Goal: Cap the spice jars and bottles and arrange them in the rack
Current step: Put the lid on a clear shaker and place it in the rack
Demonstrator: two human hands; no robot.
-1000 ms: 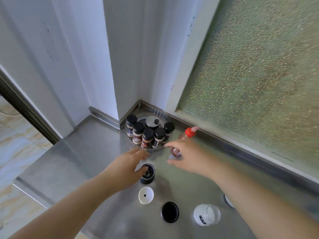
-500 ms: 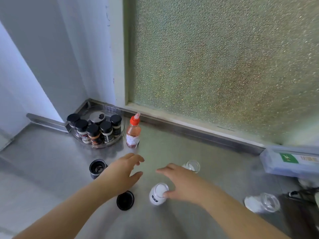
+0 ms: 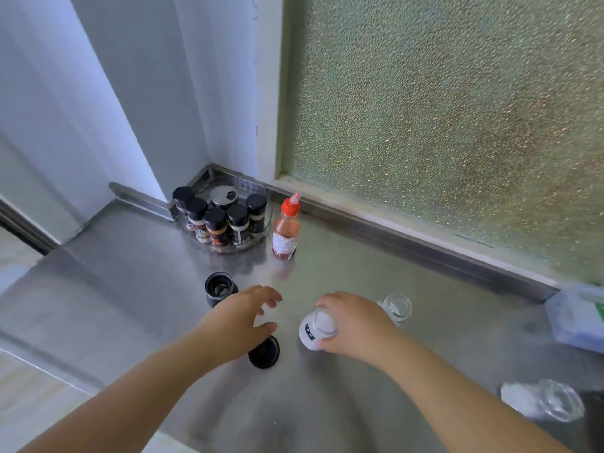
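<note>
So the key thing here is the white jar [image 3: 315, 328] and the right hand [image 3: 354, 325]. The jar sits on the steel counter [image 3: 130, 289] right under that hand, near the middle of the view. The fingers wrap over its far side, the thumb sits low on the near side, so I'd call that a grip around the body. It looks tipped, with the open mouth angled up and toward the camera. So its long axis leans toward the person instead of standing straight, though I can't tell how far.

The left hand [image 3: 242, 322] holds nothing, its fingers loosely spread and a bit curled. It hovers just left of the jar, and part of it covers the black lid [image 3: 265, 354] lying flat on the counter. I can't tell if it touches the lid. That lid is much nearer the left hand, so my guess is left grabs a lid while right steadies the jar.

An uncapped black jar [image 3: 219, 287] stands upright just beyond the left hand, mouth straight up. The rack [image 3: 261, 238] sits in the far corner with black-capped jars standing in it. The red-capped bottle [image 3: 287, 228] stands right beside it, nozzle up. Two more open glass jars [image 3: 397, 305] sit to the right.
</note>
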